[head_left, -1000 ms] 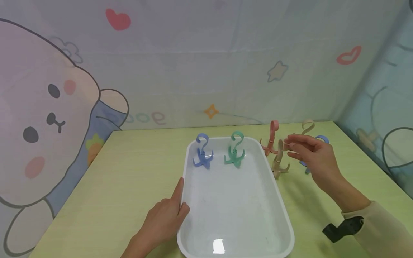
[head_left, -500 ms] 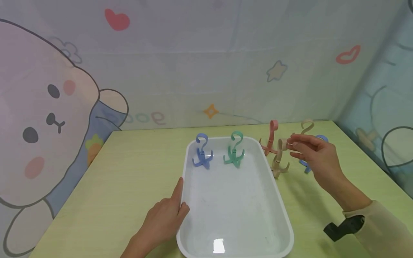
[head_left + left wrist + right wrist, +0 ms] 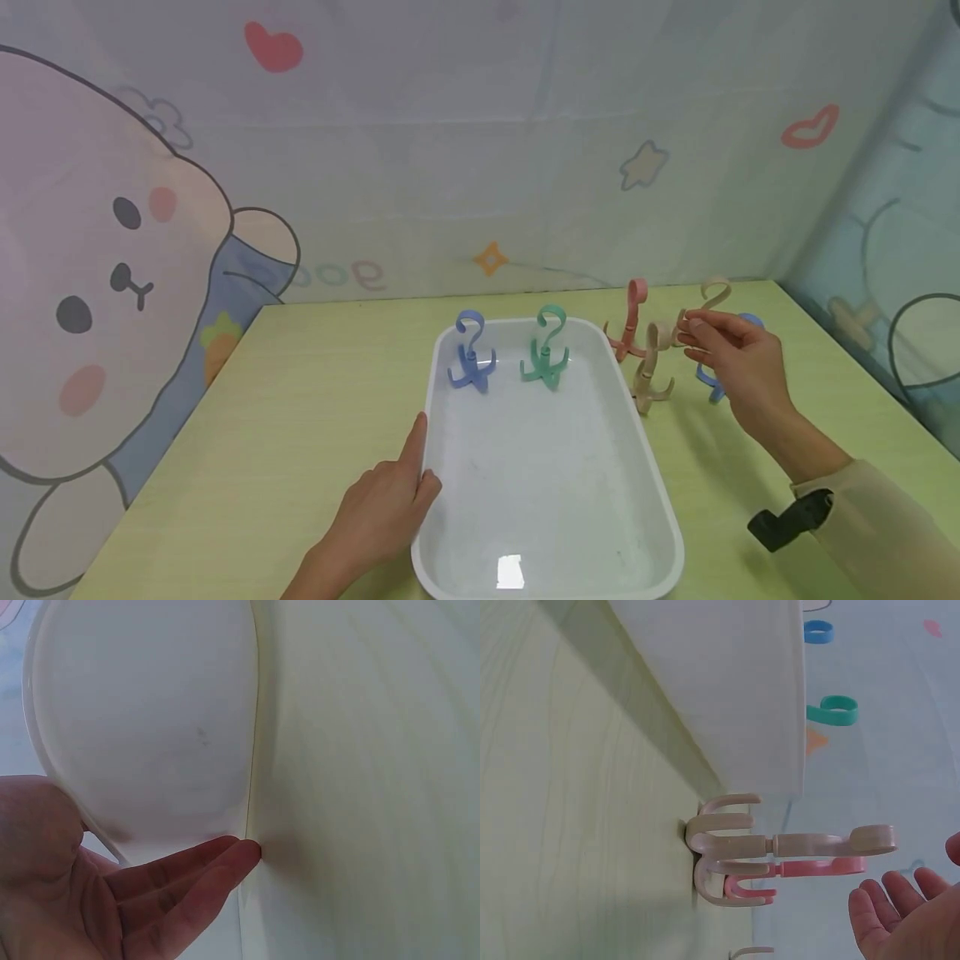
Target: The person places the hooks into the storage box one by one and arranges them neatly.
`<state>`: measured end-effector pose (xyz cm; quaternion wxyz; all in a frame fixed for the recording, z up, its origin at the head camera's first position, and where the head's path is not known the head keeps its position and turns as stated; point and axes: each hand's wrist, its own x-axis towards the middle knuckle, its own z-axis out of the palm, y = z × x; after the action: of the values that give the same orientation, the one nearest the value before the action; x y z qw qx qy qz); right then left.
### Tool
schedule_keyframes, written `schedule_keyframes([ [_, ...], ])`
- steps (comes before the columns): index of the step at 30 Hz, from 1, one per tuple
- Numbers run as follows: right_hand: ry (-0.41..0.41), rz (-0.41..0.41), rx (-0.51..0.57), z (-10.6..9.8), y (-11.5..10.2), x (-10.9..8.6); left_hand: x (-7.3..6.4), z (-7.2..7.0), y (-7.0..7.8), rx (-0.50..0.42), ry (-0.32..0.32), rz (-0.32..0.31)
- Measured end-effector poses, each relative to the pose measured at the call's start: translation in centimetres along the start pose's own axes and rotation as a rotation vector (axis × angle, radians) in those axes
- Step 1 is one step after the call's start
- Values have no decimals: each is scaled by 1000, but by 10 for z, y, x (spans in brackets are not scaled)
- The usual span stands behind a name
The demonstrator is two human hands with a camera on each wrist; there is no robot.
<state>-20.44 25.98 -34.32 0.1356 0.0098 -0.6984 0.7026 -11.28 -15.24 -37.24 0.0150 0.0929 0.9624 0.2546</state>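
Note:
A white tray (image 3: 555,467) lies in the middle of the head view. My left hand (image 3: 386,508) holds its left rim, thumb over the edge and fingers along the outer wall (image 3: 150,750). A blue hanging hook (image 3: 471,367) and a green hanging hook (image 3: 545,365), each with several prongs, stand inside at the far end. My right hand (image 3: 738,358) is right of the tray, fingers loosely bent and nothing between them. It is beside the top of a near beige hook (image 3: 810,845), apart from it in the right wrist view.
A pink hook (image 3: 632,321) stands behind the near beige one. Another beige hook (image 3: 716,293) and a second blue hook (image 3: 708,381) are partly hidden by my right hand. A printed cloth (image 3: 420,150) hangs behind the light green table (image 3: 322,392).
My right hand has drawn slightly to the right, away from the near beige hook's top. My left hand, the tray and the hooks stay in place.

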Motion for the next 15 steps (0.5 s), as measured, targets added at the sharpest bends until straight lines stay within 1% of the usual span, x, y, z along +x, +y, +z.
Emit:
schedule_keyframes([
  [2, 2, 5, -47, 0, 4, 2, 0, 0, 0, -1, -1, -1],
  [4, -3, 13, -124, 1, 8, 5, 0, 0, 0, -6, -3, -2],
  [9, -25, 64, -279, 6, 15, 10, 0, 0, 0, -13, -17, -12],
  [15, -73, 130, -391, 14, 17, 14, 1, -1, 2, -6, -21, -16],
])
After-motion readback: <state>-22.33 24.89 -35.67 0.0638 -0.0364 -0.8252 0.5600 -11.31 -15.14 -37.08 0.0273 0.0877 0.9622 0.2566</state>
